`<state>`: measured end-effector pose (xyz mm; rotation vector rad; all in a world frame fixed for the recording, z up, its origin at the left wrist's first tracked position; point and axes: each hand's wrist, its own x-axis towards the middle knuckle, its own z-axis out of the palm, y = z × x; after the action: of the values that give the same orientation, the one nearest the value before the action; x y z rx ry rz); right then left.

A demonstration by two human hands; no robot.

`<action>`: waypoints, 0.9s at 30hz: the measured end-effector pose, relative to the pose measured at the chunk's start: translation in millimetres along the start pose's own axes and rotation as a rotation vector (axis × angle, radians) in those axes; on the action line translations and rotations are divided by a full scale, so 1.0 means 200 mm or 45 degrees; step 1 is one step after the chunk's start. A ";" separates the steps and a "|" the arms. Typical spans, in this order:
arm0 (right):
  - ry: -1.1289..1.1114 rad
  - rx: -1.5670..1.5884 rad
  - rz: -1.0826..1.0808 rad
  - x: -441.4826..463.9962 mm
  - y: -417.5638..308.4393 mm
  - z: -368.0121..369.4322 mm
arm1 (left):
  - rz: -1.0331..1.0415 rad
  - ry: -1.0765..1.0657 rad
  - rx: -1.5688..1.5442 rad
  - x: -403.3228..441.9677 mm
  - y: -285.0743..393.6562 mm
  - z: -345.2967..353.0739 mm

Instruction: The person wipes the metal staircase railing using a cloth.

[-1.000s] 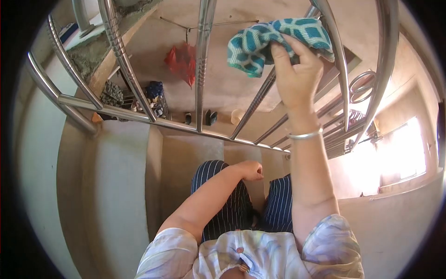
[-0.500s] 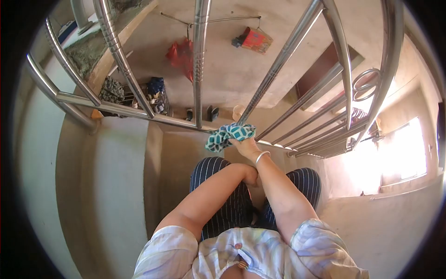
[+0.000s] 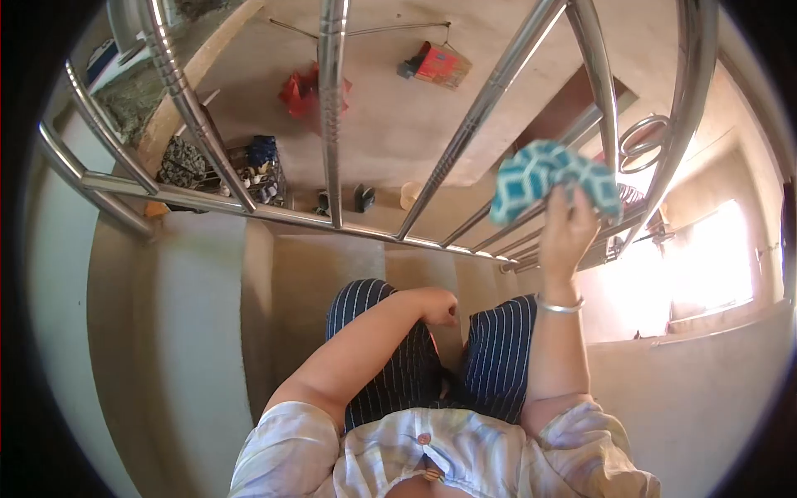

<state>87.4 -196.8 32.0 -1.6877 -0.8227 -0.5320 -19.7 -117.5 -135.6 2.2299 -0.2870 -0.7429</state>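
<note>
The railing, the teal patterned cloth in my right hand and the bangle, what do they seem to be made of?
The railing: polished metal, probably stainless steel, given its bright highlights. The cloth: soft, matte fabric, perhaps cotton; it bunches in the right hand, but blur hides the weave. The bangle: smooth, silvery metal by its shine; which metal, I can't tell.

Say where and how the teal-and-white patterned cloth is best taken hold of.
Probably by the lower middle edge, pinched from below on the wearer's side. The cloth is bunched, with folds spreading above the right hand, which grips it there. That side faces the wearer, while railing bars pass behind the cloth, likely making the far side awkward.
</note>
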 end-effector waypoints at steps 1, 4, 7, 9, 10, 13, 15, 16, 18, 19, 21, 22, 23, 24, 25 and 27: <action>0.006 -0.011 0.006 0.06 -0.01 0.00 | -0.031 -0.011 -0.027 -0.02 0.02 -0.02; -0.040 -0.202 -0.001 0.17 -0.02 0.03 | -0.065 0.014 -0.076 -0.05 0.03 -0.03; -0.037 -0.075 0.019 0.15 0.06 0.12 | -0.073 0.085 -0.113 -0.05 0.02 -0.02; -0.072 -0.189 0.044 0.05 0.13 0.17 | -0.074 0.117 -0.117 -0.06 0.03 -0.03; -0.095 -0.303 0.064 -0.01 0.17 0.20 | -0.072 0.078 -0.120 -0.08 0.06 -0.07; -0.083 -0.239 0.222 -0.25 0.35 0.31 | 0.017 0.048 -0.160 -0.06 0.03 -0.05; -0.245 -0.326 0.439 -0.45 0.52 0.36 | 0.105 0.051 -0.200 0.00 -0.02 -0.01; -0.384 -0.405 0.578 -0.56 0.64 0.39 | 0.134 -0.027 -0.180 0.04 -0.04 0.01; -0.644 -0.414 0.665 -0.74 0.84 0.40 | 0.163 -0.104 -0.152 0.03 -0.03 0.00; -0.632 -0.416 0.659 -0.84 0.95 0.41 | 0.068 -0.116 -0.102 -0.02 0.01 -0.03; -0.426 -0.374 0.323 -0.95 1.11 0.42 | -0.008 -0.119 -0.039 -0.05 0.04 -0.07; -0.422 -0.377 0.316 -0.90 1.04 0.41 | -0.023 -0.122 -0.075 -0.06 0.04 -0.06; -0.429 -0.263 0.420 -0.85 0.97 0.40 | -0.045 -0.124 -0.118 -0.07 0.03 -0.06; -0.440 -0.147 0.524 -0.78 0.89 0.40 | -0.048 -0.116 -0.123 -0.07 0.01 -0.05; -0.471 -0.142 0.427 -0.70 0.87 0.39 | -0.032 -0.112 -0.183 -0.05 -0.02 -0.04; -0.515 -0.188 0.467 -0.51 0.72 0.32 | -0.005 -0.115 -0.247 -0.02 -0.02 -0.02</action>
<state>124.6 -178.3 -151.2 -2.0622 -0.7421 0.0056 -20.9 -111.1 -133.7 2.0183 -0.2436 -0.8391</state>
